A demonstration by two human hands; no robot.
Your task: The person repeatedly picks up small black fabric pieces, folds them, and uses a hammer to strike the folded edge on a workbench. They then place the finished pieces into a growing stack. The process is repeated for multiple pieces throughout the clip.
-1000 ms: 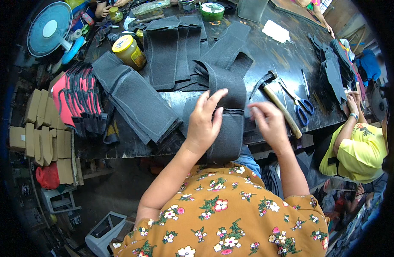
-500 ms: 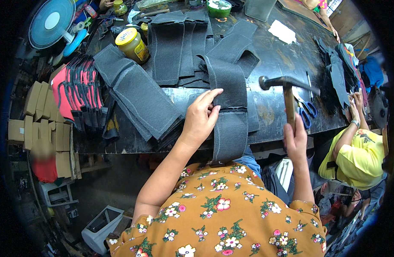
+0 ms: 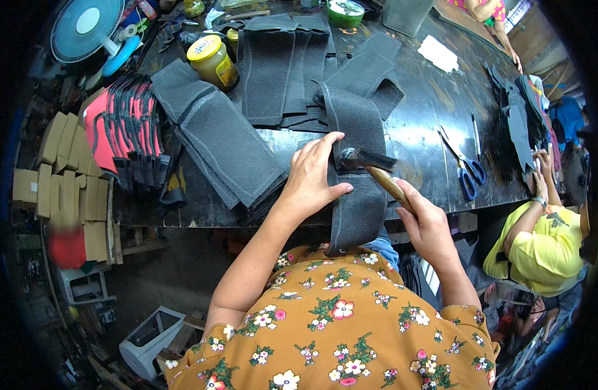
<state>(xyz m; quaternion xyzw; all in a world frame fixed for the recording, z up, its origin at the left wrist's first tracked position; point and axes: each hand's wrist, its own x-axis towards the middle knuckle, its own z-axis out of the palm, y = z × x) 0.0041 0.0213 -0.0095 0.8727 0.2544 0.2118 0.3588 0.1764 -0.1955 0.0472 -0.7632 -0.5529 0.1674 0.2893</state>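
A long black felt-like strip (image 3: 357, 211) with pale stitching along its edges hangs over the table's front edge toward my lap. Across it runs a seam, which the dark head of a hammer (image 3: 390, 187) now covers; the head is blurred. My right hand (image 3: 430, 221) is closed around the hammer's wooden handle. At the strip's left edge lies my left hand (image 3: 312, 172), thumb and forefinger spread apart on either side of the seam, fingertips touching the material. More stitched black pieces (image 3: 230, 146) are stacked to the left, with others (image 3: 266, 78) beyond the strip.
Blue-handled scissors (image 3: 468, 175) and a pen (image 3: 476, 136) lie at right on the black table (image 3: 429, 104). A yellow-lidded jar (image 3: 213, 62), red-and-black pieces (image 3: 120, 130) and a fan (image 3: 87, 23) stand at left. A person in yellow (image 3: 530, 240) handles dark pieces at right.
The hammer has swung down and left from above the table onto the strip's seam. My left thumb has spread away from the forefinger. The view has shifted slightly.
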